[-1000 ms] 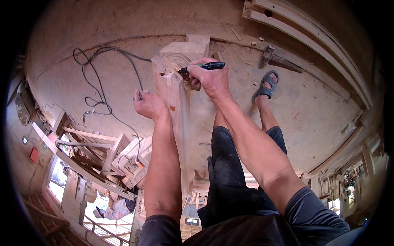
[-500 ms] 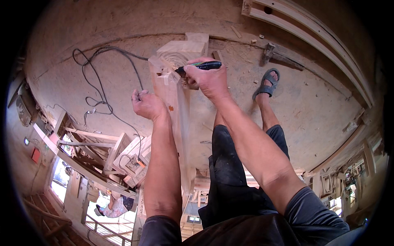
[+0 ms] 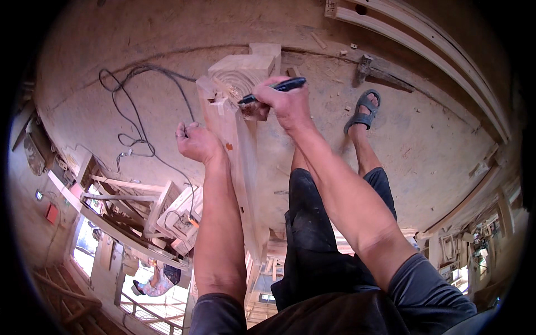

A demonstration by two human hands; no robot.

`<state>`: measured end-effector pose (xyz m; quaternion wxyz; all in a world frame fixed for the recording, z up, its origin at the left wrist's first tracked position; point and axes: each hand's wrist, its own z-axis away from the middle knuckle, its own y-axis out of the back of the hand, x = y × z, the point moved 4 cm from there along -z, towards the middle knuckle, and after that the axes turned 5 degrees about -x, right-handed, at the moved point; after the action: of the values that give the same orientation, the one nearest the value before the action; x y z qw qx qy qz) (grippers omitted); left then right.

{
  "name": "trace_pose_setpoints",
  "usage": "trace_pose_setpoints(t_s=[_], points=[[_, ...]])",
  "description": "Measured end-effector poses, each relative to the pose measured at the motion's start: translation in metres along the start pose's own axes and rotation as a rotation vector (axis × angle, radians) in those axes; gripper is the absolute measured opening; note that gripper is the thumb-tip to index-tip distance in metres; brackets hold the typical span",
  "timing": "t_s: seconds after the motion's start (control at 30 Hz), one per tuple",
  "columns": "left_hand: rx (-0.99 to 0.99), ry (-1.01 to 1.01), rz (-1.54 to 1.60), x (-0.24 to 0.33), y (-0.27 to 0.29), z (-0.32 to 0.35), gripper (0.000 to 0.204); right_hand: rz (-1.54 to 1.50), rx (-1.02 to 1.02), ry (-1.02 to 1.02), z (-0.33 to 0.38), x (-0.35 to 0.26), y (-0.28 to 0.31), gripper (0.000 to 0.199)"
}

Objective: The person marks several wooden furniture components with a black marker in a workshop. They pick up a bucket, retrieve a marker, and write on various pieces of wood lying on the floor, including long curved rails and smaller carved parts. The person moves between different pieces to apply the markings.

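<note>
My right hand (image 3: 287,106) grips a black marker pen (image 3: 290,84). The pen slants down to the left, with its tip close to the notched end of a long pale wooden beam (image 3: 226,120); I cannot tell whether it touches. Slots and a raised step are cut into that end. My left hand (image 3: 198,142) rests by the beam's left side with fingers curled in, and nothing shows in them. Just beyond the notched end sits a thick wooden block (image 3: 240,70) whose end grain shows growth rings.
A black cable (image 3: 142,125) lies looped on the floor at left. Stacked timber pieces (image 3: 178,218) stand lower left. To the right lie a hammer-like tool (image 3: 365,70) and long planks (image 3: 424,42). Another person (image 3: 159,282) is in the background, lower left.
The marker is tilted more steeply, its back end raised and its tip slightly lower beside the notched end. My left hand stays curled by the beam, and the view has shifted a little.
</note>
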<state>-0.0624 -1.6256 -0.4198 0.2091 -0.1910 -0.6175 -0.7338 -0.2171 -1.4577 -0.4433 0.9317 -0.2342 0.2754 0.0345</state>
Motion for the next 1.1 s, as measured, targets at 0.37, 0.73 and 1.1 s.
trace_pose_setpoints(t_s=[0.37, 0.73, 1.1], points=[[-0.074, 0.069, 0.32, -0.024, -0.001, -0.008, 0.042, 0.344, 0.059, 0.183, 0.094, -0.021, 0.103, 0.016], [-0.247, -0.018, -0.09, -0.003, 0.072, 0.068, 0.053, 0.425, 0.468, 0.158, 0.256, -0.143, 0.275, 0.016], [-0.779, 0.487, 1.357, 0.111, 0.226, 0.319, 0.044, 0.828, -0.212, 0.393, 0.376, -0.236, 0.105, 0.023]])
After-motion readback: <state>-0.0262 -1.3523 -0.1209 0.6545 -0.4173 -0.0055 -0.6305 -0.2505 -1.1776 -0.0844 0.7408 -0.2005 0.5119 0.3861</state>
